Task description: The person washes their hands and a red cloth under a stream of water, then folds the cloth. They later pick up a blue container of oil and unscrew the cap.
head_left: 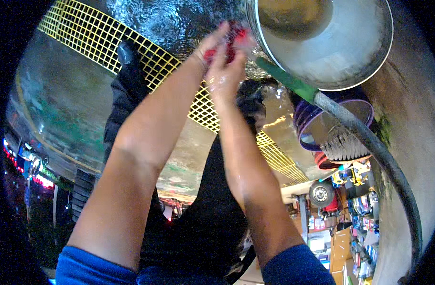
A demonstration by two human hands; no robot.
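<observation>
The step in hand looks like scrubbing or wringing: both hands are pressed together around a small red thing, probably a scouring pad or cloth (227,45), just beside the rim of a large steel basin (322,42). The left hand (209,47) wraps it from the far side with fingers stretched over the top; the right hand (225,76) closes on it from below, wet and shiny. So the red pad sits clamped between the two palms, above the wet floor (174,19) and close to the basin's lower left edge.

By my judgement the next move calls for a firm hold on the pad and a short reach to the basin wall, which looks dull with residue.

A green-tipped hose (364,133) runs under the basin's rim and curves away to the right; it lies close to the hands and could catch a forearm. A yellow drain grating (108,42) crosses the floor beneath the arms. A purple bucket (331,123) stands beyond the hose.
</observation>
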